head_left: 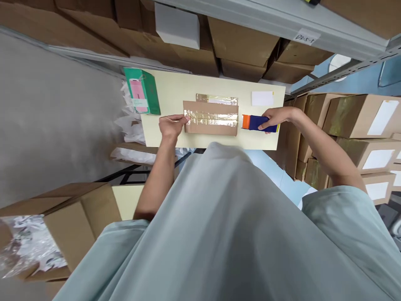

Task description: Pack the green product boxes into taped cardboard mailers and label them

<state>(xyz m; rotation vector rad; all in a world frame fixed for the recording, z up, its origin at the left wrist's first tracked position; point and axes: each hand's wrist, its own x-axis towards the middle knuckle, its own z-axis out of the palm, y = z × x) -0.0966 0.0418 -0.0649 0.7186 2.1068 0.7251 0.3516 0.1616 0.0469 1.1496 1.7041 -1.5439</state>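
Note:
A taped brown cardboard box (211, 129) lies on the pale yellow tabletop (175, 90) in front of me. Shiny clear tape (219, 117) runs along its upper face. At the box's left end, my left hand (171, 126) is closed, thumb and fingertips pinching its edge where the tape ends. To the right of the box, my right hand (275, 118) is wrapped round a dark blue and orange flat block (254, 123), its orange end towards the box with a small gap. Behind the box lies another taped piece (203, 97), partly covered by it.
A green box with a pink picture (152, 92) stands at the table's left end. A white label or card (262, 98) lies at the back right. Shelved cartons (244, 42) rise behind, stacked cartons (344, 115) on the right. An open carton (78, 225) with plastic wrap sits lower left.

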